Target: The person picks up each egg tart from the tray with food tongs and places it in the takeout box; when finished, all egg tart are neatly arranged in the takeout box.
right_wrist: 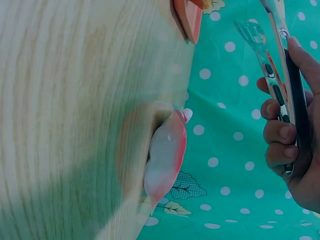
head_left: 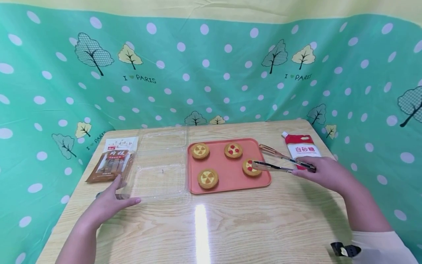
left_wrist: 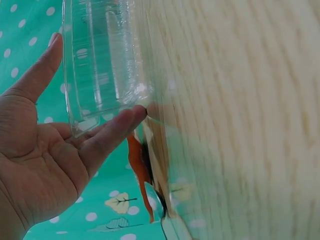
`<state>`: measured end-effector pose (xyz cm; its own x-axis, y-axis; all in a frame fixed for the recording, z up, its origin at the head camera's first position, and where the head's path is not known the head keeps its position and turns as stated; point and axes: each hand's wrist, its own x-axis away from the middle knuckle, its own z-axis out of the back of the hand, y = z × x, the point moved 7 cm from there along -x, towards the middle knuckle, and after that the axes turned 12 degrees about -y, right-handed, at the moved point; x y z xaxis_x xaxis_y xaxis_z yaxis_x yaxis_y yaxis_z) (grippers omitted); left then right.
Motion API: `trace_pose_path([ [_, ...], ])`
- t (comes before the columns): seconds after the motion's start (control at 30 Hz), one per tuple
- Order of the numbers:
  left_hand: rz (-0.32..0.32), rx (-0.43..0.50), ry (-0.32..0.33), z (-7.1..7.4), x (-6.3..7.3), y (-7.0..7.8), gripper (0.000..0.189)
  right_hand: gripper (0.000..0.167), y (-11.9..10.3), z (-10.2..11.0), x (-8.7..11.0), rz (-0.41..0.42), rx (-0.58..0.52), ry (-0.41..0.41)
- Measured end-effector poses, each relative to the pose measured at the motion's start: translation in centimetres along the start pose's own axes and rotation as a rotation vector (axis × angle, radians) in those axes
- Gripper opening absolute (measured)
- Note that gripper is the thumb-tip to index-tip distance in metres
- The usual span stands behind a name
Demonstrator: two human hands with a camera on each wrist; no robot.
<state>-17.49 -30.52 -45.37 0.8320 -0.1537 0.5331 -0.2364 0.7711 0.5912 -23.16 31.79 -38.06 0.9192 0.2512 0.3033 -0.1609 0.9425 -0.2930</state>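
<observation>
Silver metal tongs with black handles (head_left: pixel 275 168), gripped in right hand (head_left: pixel 321 173); round golden tart (head_left: pixel 250 172) ahead, liable to crumble if over-squeezed; clear plastic box (head_left: pixel 160 183) beside loosely spread left hand (head_left: pixel 107 203).

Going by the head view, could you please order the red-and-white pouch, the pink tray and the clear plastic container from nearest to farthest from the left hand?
1. Clear plastic container: right at the fingers of the left hand.
2. Pink tray: just right of the container.
3. Red-and-white pouch: beyond the tray, on the far right.
</observation>
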Motion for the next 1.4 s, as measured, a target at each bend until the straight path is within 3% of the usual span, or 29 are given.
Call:
trace_pose_path([
  [0.2,-0.023,0.019,0.007,-0.1,-0.1,0.0,0.127,0.075,0.1,-0.4,0.0,0.008,0.008,-0.023],
  [0.5,-0.018,0.028,0.007,-0.1,-0.3,-0.2,0.128,0.096,0.2,-1.8,-0.7,-0.002,0.056,-0.072],
  [1.2,-0.038,0.047,0.006,-0.1,-0.3,-0.2,0.128,0.085,-0.3,-3.6,-2.0,-0.001,0.068,-0.089],
  [1.4,-0.04,0.04,0.01,-0.1,-0.4,-0.3,0.128,0.088,-0.4,-3.9,-2.3,0.0,0.078,-0.089],
])
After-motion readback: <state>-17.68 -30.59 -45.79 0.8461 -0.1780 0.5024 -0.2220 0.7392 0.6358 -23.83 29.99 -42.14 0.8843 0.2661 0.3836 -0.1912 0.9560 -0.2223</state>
